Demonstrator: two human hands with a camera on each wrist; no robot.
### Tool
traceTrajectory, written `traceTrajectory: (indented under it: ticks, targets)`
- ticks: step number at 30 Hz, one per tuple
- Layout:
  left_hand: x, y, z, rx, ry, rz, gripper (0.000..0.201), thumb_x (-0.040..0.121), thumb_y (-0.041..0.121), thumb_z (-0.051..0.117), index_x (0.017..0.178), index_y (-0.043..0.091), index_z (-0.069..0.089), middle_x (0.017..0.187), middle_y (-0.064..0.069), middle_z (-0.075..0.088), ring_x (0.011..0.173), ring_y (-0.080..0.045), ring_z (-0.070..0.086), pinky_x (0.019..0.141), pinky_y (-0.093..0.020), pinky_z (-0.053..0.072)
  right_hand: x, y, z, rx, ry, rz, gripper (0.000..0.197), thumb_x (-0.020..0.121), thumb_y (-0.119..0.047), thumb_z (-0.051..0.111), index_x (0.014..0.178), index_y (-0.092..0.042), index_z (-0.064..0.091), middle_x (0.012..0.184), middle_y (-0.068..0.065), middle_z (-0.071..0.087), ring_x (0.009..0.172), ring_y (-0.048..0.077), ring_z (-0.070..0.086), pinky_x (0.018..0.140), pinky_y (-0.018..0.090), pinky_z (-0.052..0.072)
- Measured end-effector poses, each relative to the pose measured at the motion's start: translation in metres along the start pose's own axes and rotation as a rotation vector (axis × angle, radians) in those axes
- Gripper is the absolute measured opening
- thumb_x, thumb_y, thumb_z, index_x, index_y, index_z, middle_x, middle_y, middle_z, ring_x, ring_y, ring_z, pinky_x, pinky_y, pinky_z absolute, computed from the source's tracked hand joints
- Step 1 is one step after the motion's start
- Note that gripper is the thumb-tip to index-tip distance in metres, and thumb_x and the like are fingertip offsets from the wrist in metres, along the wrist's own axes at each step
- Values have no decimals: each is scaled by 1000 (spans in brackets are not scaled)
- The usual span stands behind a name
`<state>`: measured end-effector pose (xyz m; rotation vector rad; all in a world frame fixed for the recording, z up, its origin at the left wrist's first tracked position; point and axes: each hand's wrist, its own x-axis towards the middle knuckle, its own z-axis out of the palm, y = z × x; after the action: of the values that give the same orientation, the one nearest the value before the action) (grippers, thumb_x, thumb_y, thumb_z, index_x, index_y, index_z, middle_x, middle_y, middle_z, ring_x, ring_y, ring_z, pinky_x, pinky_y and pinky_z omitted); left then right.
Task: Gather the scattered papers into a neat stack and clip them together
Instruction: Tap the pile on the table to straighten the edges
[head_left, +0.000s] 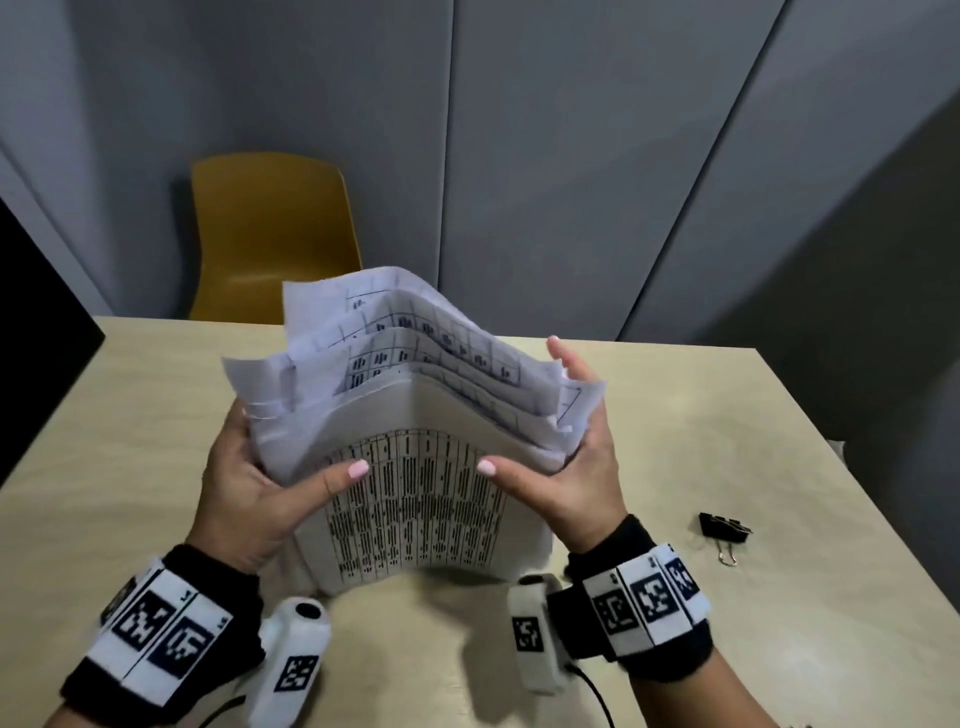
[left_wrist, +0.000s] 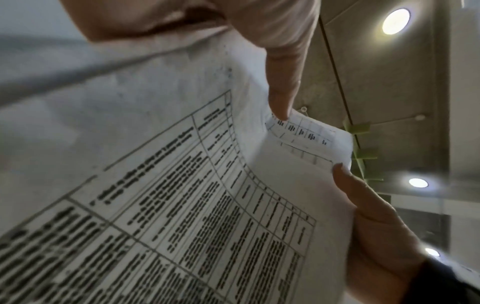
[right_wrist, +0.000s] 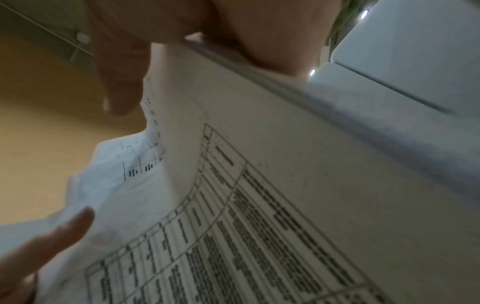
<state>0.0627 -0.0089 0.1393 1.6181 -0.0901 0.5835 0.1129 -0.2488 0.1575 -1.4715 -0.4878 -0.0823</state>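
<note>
hands (head_left: 415, 483) bowing thin printed papers (head_left: 415, 467)

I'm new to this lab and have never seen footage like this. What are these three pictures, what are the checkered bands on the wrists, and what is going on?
There is no machine here: a person works with two bare hands. The big picture comes from a camera worn on the head, looking down. The other two come from small cameras strapped to each wrist, looking along the hand; the checkered bands are printed markers on the wrist straps.

The left hand and right hand each have a grip on one side of a bundle of printed papers, stood on edge on the beige table. The sheets are uneven at the top. A black binder clip lies unused on the table at the right. A yellow chair stands behind the table.
</note>
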Motion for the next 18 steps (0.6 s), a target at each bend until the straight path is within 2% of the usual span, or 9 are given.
traceTrajectory:
  ticks: [2, 5, 6, 8, 9, 10, 13, 15, 18]
  targets:
    - [-1, -5, -3, -12, 53, 17, 68, 57, -13, 75, 106, 25, 46, 95, 21, 70, 88, 5, 65, 76, -10, 51, -1, 1, -1, 0, 25, -1, 100, 55, 1, 80, 135, -26, 26, 115, -12, 57, 100, -5, 62, 81, 11, 50]
    - [-2, -2, -8, -60, 46, -20, 75, 49, 33, 88, 110, 26, 46, 102, 11, 68, 92, 1, 65, 80, -14, 52, -3, 5, -5, 38, 41, 38, 102, 50, -17, 86, 134, -25, 28, 114, -10, 62, 104, 1, 63, 85, 18, 52]
    - [-2, 1, -5, -44, 27, -36, 79, 46, 34, 89, 112, 20, 48, 101, 14, 70, 91, 1, 65, 80, -14, 52, -4, 2, -2, 20, 12, 55, 101, 49, -16, 88, 133, -18, 31, 110, -12, 66, 102, 2, 64, 83, 18, 52]
    - [-4, 2, 2, -10, 6, -33, 71, 51, 4, 87, 112, 10, 50, 96, 23, 70, 88, 4, 66, 78, -12, 51, -7, 0, 2, 2, -36, 66, 92, 52, -2, 86, 128, -8, 34, 104, -22, 66, 97, -2, 64, 80, 14, 50]
    - [-3, 1, 2, 9, 11, -24, 69, 52, -7, 83, 108, 14, 50, 94, 26, 70, 87, 6, 65, 76, -10, 51, -8, -1, 1, 6, -42, 56, 89, 54, 3, 81, 128, -8, 33, 103, -24, 65, 95, -4, 63, 79, 13, 50]
    - [-2, 0, 1, 17, 19, -13, 69, 52, -9, 81, 106, 20, 49, 94, 27, 69, 88, 7, 65, 76, -9, 50, -8, -1, -2, 14, -29, 45, 90, 54, 4, 79, 129, -9, 32, 103, -23, 65, 95, -4, 63, 79, 13, 50]
    - [-4, -6, -7, -53, -1, -81, 61, 54, 12, 86, 108, 21, 60, 99, 16, 72, 94, 1, 66, 79, -12, 51, -11, 12, -14, 50, 58, 100, 90, 49, -16, 82, 127, -9, 37, 105, -5, 66, 96, 6, 66, 78, 20, 54]
    - [-7, -9, 1, 1, -26, -125, 34, 65, 3, 80, 91, 23, 70, 86, 22, 73, 88, 0, 67, 73, -8, 50, -11, 21, -10, 8, 108, 134, 64, 54, -15, 80, 111, -5, 52, 92, -5, 71, 85, 6, 67, 72, 20, 54]
    - [-6, -6, 16, 95, 54, -60, 39, 73, -4, 71, 78, 35, 72, 72, 34, 67, 74, 11, 64, 65, -3, 46, -8, 20, 0, -7, 165, 87, 24, 62, -4, 72, 85, -4, 64, 76, -11, 73, 71, 7, 66, 66, 20, 54]
